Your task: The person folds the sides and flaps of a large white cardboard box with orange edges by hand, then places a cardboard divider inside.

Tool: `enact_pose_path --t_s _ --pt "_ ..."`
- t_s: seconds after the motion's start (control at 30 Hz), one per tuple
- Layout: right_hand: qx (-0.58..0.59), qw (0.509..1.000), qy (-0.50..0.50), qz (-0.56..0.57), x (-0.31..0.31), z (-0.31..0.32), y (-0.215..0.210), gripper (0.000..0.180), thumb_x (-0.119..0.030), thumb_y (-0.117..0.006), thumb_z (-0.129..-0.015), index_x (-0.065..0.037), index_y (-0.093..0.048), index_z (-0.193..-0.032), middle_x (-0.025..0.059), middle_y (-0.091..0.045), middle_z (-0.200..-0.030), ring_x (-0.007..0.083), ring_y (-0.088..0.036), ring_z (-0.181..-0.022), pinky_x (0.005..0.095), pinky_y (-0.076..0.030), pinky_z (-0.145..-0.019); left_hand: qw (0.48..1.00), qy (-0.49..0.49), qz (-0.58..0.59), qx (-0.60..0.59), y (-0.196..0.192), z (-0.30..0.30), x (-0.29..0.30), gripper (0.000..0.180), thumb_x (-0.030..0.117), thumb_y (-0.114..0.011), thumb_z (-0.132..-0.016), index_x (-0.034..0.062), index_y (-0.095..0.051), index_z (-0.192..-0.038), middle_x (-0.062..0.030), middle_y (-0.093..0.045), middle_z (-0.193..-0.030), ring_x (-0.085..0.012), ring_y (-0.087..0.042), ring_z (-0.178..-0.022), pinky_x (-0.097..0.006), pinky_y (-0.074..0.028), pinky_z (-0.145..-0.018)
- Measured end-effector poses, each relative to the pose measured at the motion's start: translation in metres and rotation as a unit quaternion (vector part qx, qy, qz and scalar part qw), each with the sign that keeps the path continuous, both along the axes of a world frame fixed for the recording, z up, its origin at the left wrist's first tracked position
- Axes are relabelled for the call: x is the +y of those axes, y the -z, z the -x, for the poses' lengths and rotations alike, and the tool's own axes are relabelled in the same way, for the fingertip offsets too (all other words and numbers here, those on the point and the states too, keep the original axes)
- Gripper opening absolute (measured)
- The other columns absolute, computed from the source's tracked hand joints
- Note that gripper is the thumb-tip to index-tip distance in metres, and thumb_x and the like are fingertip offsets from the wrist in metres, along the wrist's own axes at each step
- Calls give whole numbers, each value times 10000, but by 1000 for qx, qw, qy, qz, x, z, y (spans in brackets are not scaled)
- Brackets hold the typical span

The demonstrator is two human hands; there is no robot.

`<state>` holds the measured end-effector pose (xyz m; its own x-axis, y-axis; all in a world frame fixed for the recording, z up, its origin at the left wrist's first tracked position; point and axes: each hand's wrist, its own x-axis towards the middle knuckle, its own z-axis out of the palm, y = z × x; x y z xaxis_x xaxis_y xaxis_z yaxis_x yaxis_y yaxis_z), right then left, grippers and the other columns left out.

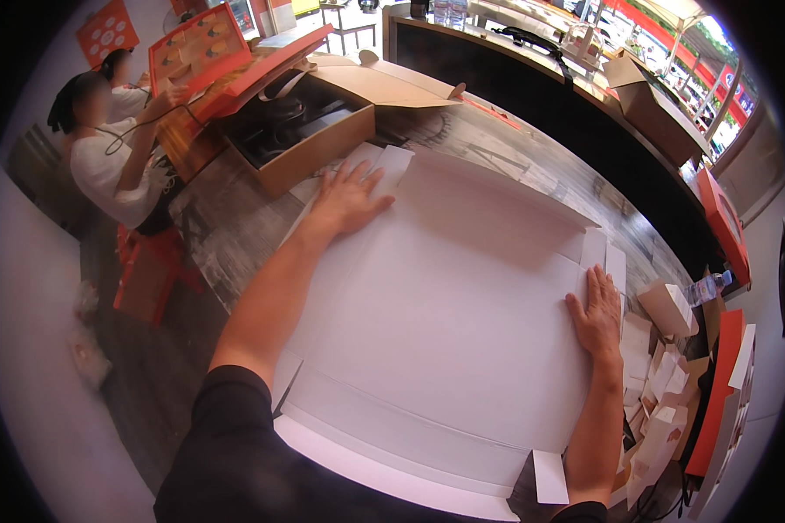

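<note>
Here is the grey wood-grain table [471,148], biggest thing in play, and across it lies the white cardboard sheet [445,322], nearly square! Which side is longer cannot be told through this bent view, but the sheet sits askew, its far edge sloping down to the right. It stretches right in front of the person, filling the space between the two arms. Beyond its far left corner, an uncovered brown box [323,166] with dark things inside.

Now the key relation, by the look of it: the far flap [506,193], tilted up and shading the panel, runs crosswise between the hands, one near each end. Nearer hand? Too close to call! The near strip [392,453], by contrast, lies well apart from both, close to the person's body.

To the left hand [349,202]: palm down on the sheet's far left side, fingers spread, thumb pointing inward, nothing gripped. And the right hand [597,314], flat on the right edge, fingers stretched and closer together, thumb out toward the middle, no grip there either! Smallest of all, a near tab [549,478] sticks out beside the right forearm
</note>
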<state>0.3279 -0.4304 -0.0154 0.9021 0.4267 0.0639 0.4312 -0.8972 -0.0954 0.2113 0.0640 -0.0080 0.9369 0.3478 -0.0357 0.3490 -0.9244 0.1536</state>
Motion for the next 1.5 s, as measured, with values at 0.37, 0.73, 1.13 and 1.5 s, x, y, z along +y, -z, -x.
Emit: enact_pose_path --t_s 0.37,0.73,1.13,1.5 --pt "1 1000 27 -9 -8 -3 2 774 -544 -562 -1023 -112 -383 -1640 82 -315 -1730 292 -229 -1615 483 -132 -1314 999 26 20 6 -1 -29 0 789 694 -412 -1028 238 -340 -1668 -96 -207 -1763 -349 -83 -1637 -571 -8 -1306" --pt "-19 999 39 2 -16 -10 9 758 -558 -531 -1042 -102 -392 -1632 94 -329 -1721 319 -245 -1606 507 -145 -1308 998 58 20 -17 5 -56 5 775 692 -430 -1030 237 -368 -1655 -116 -238 -1747 -366 -116 -1628 -585 -72 -1304" --pt "-19 999 48 5 -11 -12 7 728 -504 -535 -1046 -92 -395 -1629 92 -333 -1720 316 -248 -1604 477 -155 -1310 997 70 28 -9 1 -68 9 779 687 -432 -1026 237 -362 -1658 -113 -224 -1754 -355 -90 -1634 -574 -42 -1306" --pt "-36 999 32 -2 -19 -13 9 693 -443 -563 -1044 -84 -411 -1617 108 -364 -1702 331 -285 -1589 469 -189 -1301 997 67 37 -9 -1 -70 7 780 670 -447 -1025 215 -368 -1655 -123 -220 -1754 -358 -63 -1637 -573 11 -1308"
